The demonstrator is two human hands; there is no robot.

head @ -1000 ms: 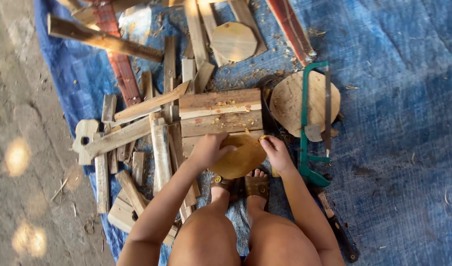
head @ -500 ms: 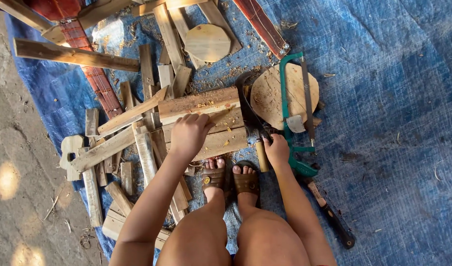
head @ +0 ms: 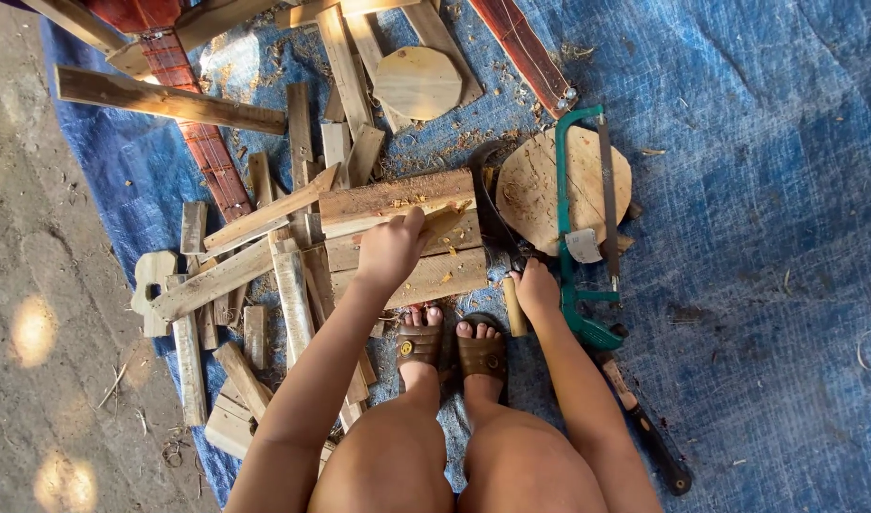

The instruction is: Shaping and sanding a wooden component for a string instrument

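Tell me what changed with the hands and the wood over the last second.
The left hand let go of the flat rounded wood piece it held near the feet and moved up onto the stacked planks. The right hand left that piece too and took hold of a wooden-handled tool. The green hacksaw, the round wooden disc and the blue tarp stayed put.

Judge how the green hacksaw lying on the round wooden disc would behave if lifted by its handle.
The green hacksaw has a rigid-looking frame, so it probably stays stiff. Its long frame likely makes it front-heavy from the handle. It lies flat on the round wooden disc, so rolling seems unlikely.
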